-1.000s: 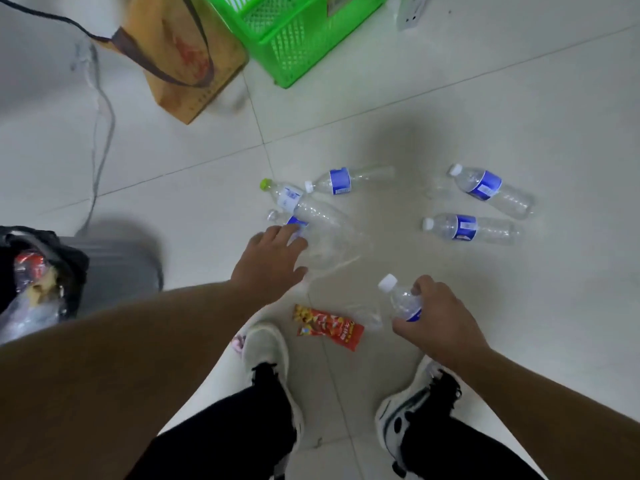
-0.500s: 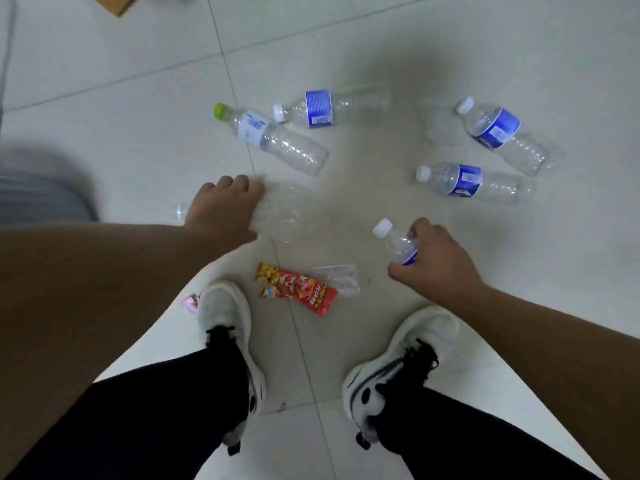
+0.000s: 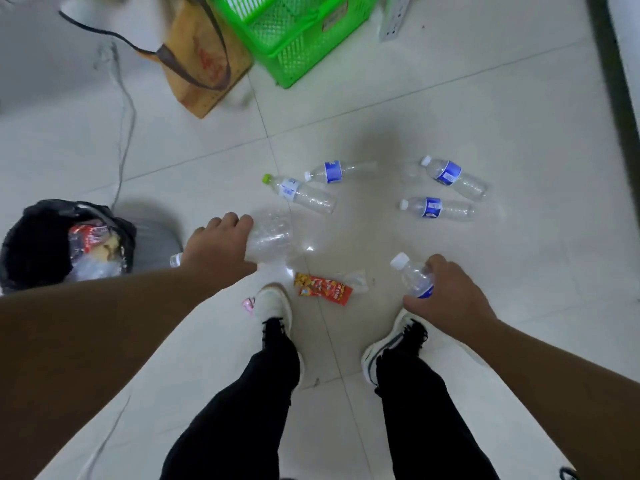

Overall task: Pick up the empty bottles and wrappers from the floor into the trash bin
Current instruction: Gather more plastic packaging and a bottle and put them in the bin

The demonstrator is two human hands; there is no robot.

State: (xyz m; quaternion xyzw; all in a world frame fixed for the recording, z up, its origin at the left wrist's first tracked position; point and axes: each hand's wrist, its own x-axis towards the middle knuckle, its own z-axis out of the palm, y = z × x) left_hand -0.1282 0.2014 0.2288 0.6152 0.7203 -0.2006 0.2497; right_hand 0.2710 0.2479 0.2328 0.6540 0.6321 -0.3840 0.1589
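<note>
Left hand [image 3: 221, 244] — fingers curled round a large clear bottle [image 3: 266, 237], held lying sideways above the floor [image 3: 485, 98], its cap end poking out behind the wrist.

Right hand [image 3: 446, 292] — grips a small blue-labelled bottle [image 3: 412, 275], white cap pointing up and toward the left hand.

Trash bin [image 3: 62, 244] — black liner, already holding wrappers and clear plastic; stands just beyond the left hand's outer side, near the cap end of the large bottle.

Red snack wrapper [image 3: 323, 288] — flat on the floor between the two hands, a clear scrap touching its far edge.

Green-capped bottle [image 3: 299, 194] — on the floor just ahead of the left hand. A blue-labelled bottle [image 3: 337, 171] lies beside it, farther out.

Two more blue-labelled bottles [image 3: 450, 174] — on the floor ahead of the right hand, one behind the other, well apart from it.

Pink scrap [image 3: 248, 303] — by the left shoe [image 3: 273, 301].

Green basket [image 3: 294, 32] and brown paper bag [image 3: 204, 64] — far ahead of both hands.
</note>
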